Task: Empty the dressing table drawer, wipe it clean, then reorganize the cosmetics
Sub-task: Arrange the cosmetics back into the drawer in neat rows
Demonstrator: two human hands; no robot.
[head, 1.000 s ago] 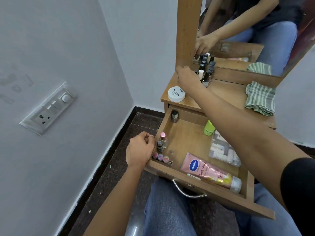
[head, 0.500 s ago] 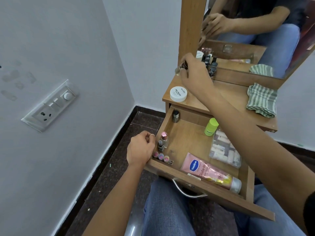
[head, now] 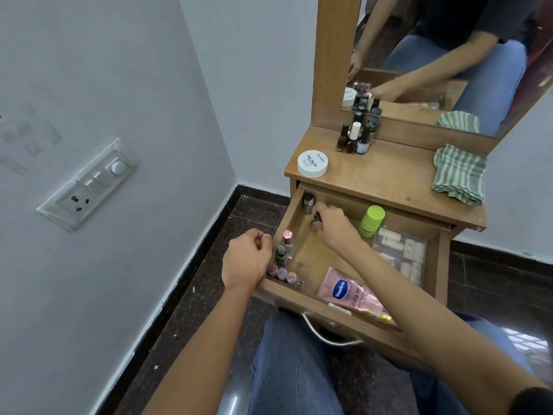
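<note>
The open wooden drawer (head: pixel 443 265) sticks out under the dressing table top (head: pixel 389 175). My right hand (head: pixel 335 227) reaches into its back left part and pinches a small dark-capped nail polish bottle (head: pixel 316 219) low over the drawer floor. Another small bottle (head: pixel 308 202) stands in the back left corner. My left hand (head: pixel 247 259) curls over the drawer's left wall near the front. Along that wall stand two small bottles (head: pixel 285 248) and a row of tiny pots (head: pixel 282 274). A green bottle (head: pixel 372 220), a clear pouch (head: pixel 401 253) and a pink Vaseline tube (head: pixel 350 293) lie inside.
On the table top stand a cluster of nail polish bottles (head: pixel 356 139) by the mirror (head: pixel 449 55), a white jar (head: pixel 312 163) and a folded striped cloth (head: pixel 459 173). A wall with a switch panel (head: pixel 89 184) is close on the left. My knees sit under the drawer handle (head: pixel 329 336).
My right hand has come down from the bottles by the mirror into the back left of the drawer, carrying a small bottle. My left hand has stayed on the drawer's side.
</note>
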